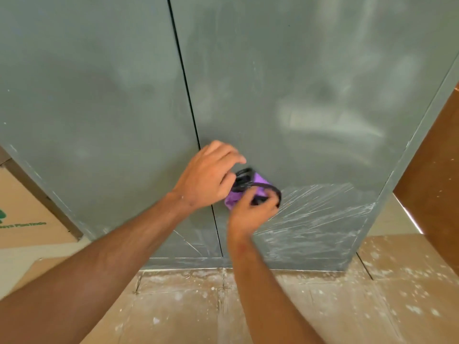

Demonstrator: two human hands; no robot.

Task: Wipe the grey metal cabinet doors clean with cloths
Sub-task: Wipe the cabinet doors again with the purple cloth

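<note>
Two grey metal cabinet doors fill the view, the left door and the right door, split by a dark vertical seam. Both carry dusty smears. Clear plastic film clings to the lower right door. A bunched purple cloth with black trim sits low against the right door, just right of the seam. My left hand grips its upper left part with curled fingers. My right hand holds its lower edge from below, fingers wrapped over the black trim.
A tiled floor speckled with white dust lies below the cabinet. Cardboard with green print leans at the left. A brown wooden panel stands close to the cabinet's right side.
</note>
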